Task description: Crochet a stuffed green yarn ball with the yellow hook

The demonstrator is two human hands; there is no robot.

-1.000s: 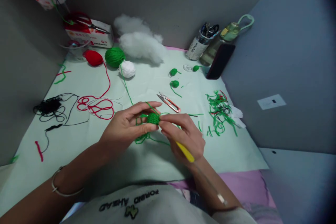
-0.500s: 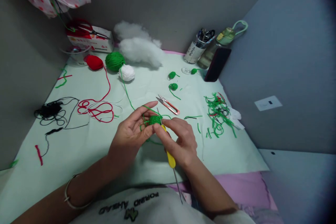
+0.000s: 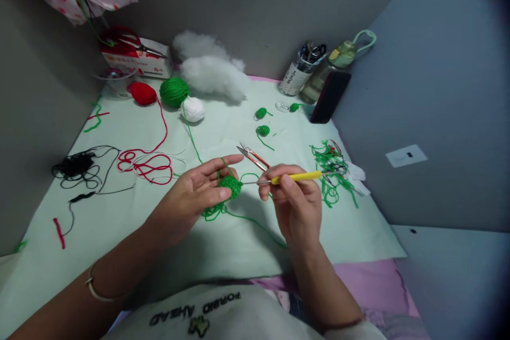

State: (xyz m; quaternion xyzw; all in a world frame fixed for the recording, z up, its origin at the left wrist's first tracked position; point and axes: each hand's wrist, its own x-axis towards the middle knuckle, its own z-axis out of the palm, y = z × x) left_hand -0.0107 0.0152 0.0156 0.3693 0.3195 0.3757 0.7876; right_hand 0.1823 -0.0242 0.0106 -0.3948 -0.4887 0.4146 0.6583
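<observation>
My left hand [image 3: 195, 191] is closed on a small green crochet piece [image 3: 231, 187], thumb in front and fingers behind it. Green yarn runs over its forefinger, and loose green strands [image 3: 215, 212] hang below the piece. In my right hand [image 3: 297, 202] is a crochet hook with a yellow handle [image 3: 298, 177], held nearly level. Its thin metal shaft points left and meets the right edge of the green piece. Just beyond my hands lie thread snips with orange handles [image 3: 255, 156], partly covered by my right fingers.
Behind are a red yarn ball [image 3: 143, 94], a green yarn ball [image 3: 174, 92], a white yarn ball [image 3: 193, 110] and white stuffing [image 3: 215, 77]. Black yarn [image 3: 75, 166] lies left, green scraps [image 3: 332, 175] right. A phone [image 3: 331, 98] leans on a bottle [image 3: 319, 82].
The hook has swung from steeply slanted to nearly level, its handle now pointing right. My right hand has moved right, away from my left, and the green piece has shifted slightly left.
</observation>
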